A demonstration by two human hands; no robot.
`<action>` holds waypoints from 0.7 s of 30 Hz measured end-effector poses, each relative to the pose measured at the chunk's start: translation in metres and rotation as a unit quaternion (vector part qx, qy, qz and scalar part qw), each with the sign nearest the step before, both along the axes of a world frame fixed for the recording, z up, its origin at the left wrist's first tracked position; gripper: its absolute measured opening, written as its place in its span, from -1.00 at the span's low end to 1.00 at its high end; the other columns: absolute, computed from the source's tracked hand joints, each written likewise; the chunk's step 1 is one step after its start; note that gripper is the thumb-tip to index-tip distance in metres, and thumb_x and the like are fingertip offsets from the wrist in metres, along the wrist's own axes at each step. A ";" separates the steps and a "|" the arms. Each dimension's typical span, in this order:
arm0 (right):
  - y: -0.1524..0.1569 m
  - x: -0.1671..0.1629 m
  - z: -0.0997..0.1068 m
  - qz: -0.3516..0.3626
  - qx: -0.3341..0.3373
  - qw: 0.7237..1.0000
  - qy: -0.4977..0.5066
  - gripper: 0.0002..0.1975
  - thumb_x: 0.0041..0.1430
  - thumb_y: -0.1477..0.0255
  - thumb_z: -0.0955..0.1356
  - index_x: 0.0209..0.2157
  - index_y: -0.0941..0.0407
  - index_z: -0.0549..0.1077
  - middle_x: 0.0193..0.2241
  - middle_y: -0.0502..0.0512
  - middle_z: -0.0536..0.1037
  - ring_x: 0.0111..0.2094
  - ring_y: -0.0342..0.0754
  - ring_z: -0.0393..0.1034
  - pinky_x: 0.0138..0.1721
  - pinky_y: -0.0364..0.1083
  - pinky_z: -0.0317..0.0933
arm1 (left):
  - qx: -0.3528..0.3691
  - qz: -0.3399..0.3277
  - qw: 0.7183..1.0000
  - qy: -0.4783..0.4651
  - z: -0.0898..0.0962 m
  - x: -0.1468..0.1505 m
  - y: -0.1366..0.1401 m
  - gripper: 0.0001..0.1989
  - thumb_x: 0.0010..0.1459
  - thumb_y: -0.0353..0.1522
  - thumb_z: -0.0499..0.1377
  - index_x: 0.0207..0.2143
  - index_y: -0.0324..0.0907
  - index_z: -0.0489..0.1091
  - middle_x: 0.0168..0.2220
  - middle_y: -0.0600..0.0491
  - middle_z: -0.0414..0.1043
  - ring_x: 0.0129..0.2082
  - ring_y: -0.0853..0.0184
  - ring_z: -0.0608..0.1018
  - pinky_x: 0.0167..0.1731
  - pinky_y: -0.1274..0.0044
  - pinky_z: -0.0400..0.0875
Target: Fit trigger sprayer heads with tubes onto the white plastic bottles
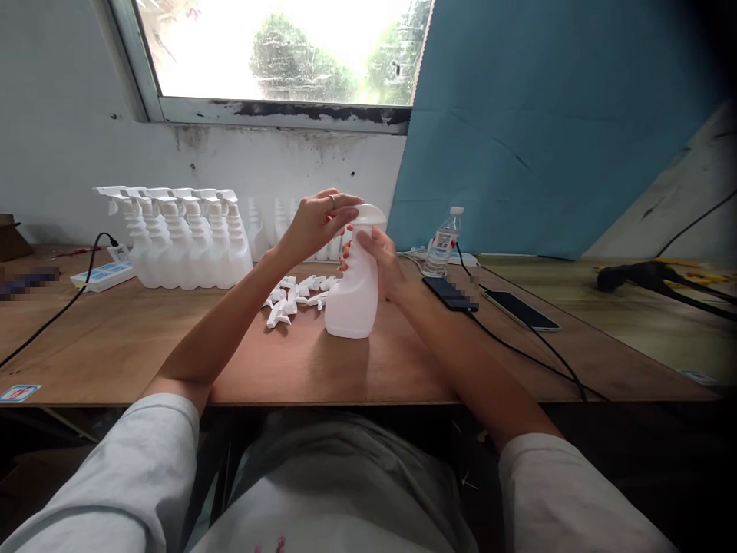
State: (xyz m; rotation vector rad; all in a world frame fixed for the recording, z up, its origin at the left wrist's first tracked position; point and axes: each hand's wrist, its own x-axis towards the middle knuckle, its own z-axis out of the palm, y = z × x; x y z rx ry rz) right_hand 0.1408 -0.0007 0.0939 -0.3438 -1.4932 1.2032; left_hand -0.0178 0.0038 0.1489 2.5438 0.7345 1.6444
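Both hands on one white spray bottle, standing upright mid-table.

The wooden table carries everything; at its back left, a row of finished spray bottles lines the wall with triggers pointing left. In the middle, the spray bottle stands with its long axis vertical, base on the wood, neck up. The right hand is wrapped round its neck; the left hand is curled over the trigger head on top. Just left lies a heap of loose trigger heads; to the right, a water bottle, two phones.
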 end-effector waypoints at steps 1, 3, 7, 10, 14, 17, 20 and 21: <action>0.000 0.000 0.000 -0.012 0.001 1.000 -0.005 -0.58 0.04 0.13 0.48 -0.23 0.04 0.30 -0.53 -0.09 0.42 -0.58 -0.16 0.34 -0.53 -0.11 0.34 | -0.001 -0.001 1.000 0.001 0.000 0.000 0.000 -0.73 0.26 -0.20 0.13 -0.12 -0.12 0.53 -0.26 0.01 0.49 -0.36 0.38 0.54 -0.32 0.49 0.46; -0.001 0.001 0.000 -0.014 0.005 1.000 -0.007 -0.58 0.03 0.16 0.49 -0.21 0.04 0.29 -0.53 -0.10 0.42 -0.58 -0.16 0.35 -0.52 -0.10 0.36 | -0.003 -0.007 1.000 0.001 -0.001 0.000 0.002 -0.73 0.27 -0.21 0.12 -0.11 -0.11 0.53 -0.25 0.01 0.49 -0.37 0.38 0.54 -0.32 0.48 0.45; -0.002 0.002 0.001 0.010 0.002 1.000 -0.002 -0.59 0.07 0.12 0.46 -0.20 0.05 0.29 -0.52 -0.09 0.43 -0.58 -0.17 0.36 -0.50 -0.09 0.38 | -0.006 -0.019 1.000 0.003 -0.002 0.001 0.004 -0.72 0.28 -0.20 0.12 -0.09 -0.11 0.52 -0.25 0.00 0.48 -0.39 0.38 0.54 -0.34 0.48 0.45; -0.002 0.003 0.000 0.000 0.002 1.000 -0.011 -0.57 0.03 0.15 0.49 -0.21 0.05 0.29 -0.55 -0.12 0.42 -0.59 -0.17 0.35 -0.52 -0.12 0.37 | 0.002 -0.020 1.000 0.009 -0.003 0.000 0.005 -0.69 0.30 -0.18 0.09 -0.08 -0.13 0.51 -0.26 0.00 0.48 -0.37 0.39 0.54 -0.34 0.50 0.45; -0.001 0.006 -0.002 0.051 0.014 0.999 0.002 -0.54 0.05 0.04 0.43 -0.22 0.07 0.29 -0.50 -0.06 0.45 -0.54 -0.14 0.39 -0.48 -0.07 0.41 | 0.006 -0.018 1.000 0.005 -0.003 0.001 0.004 -0.68 0.29 -0.18 0.12 -0.09 -0.17 0.51 -0.29 -0.01 0.48 -0.40 0.41 0.52 -0.38 0.54 0.44; -0.001 0.005 -0.002 0.021 0.028 0.999 0.001 -0.56 0.05 0.07 0.45 -0.27 0.07 0.27 -0.53 -0.07 0.44 -0.56 -0.13 0.40 -0.50 -0.08 0.40 | -0.001 -0.023 1.000 -0.002 -0.004 0.001 0.004 -0.68 0.28 -0.18 0.12 -0.09 -0.18 0.52 -0.29 -0.01 0.46 -0.46 0.45 0.48 -0.45 0.57 0.41; -0.003 0.001 -0.001 -0.020 0.035 0.999 -0.003 -0.57 0.05 0.11 0.47 -0.25 0.06 0.25 -0.56 -0.11 0.43 -0.60 -0.15 0.39 -0.55 -0.11 0.37 | -0.017 -0.029 0.999 -0.006 -0.003 0.002 0.004 -0.67 0.28 -0.16 0.12 -0.09 -0.18 0.52 -0.29 0.00 0.44 -0.52 0.50 0.46 -0.48 0.59 0.39; -0.004 0.000 -0.001 -0.030 0.036 0.999 -0.004 -0.57 0.05 0.11 0.47 -0.24 0.05 0.25 -0.57 -0.12 0.43 -0.61 -0.15 0.38 -0.56 -0.11 0.36 | -0.023 -0.031 0.999 -0.010 -0.003 0.002 0.004 -0.66 0.28 -0.14 0.13 -0.09 -0.17 0.52 -0.29 0.00 0.44 -0.52 0.51 0.46 -0.48 0.60 0.38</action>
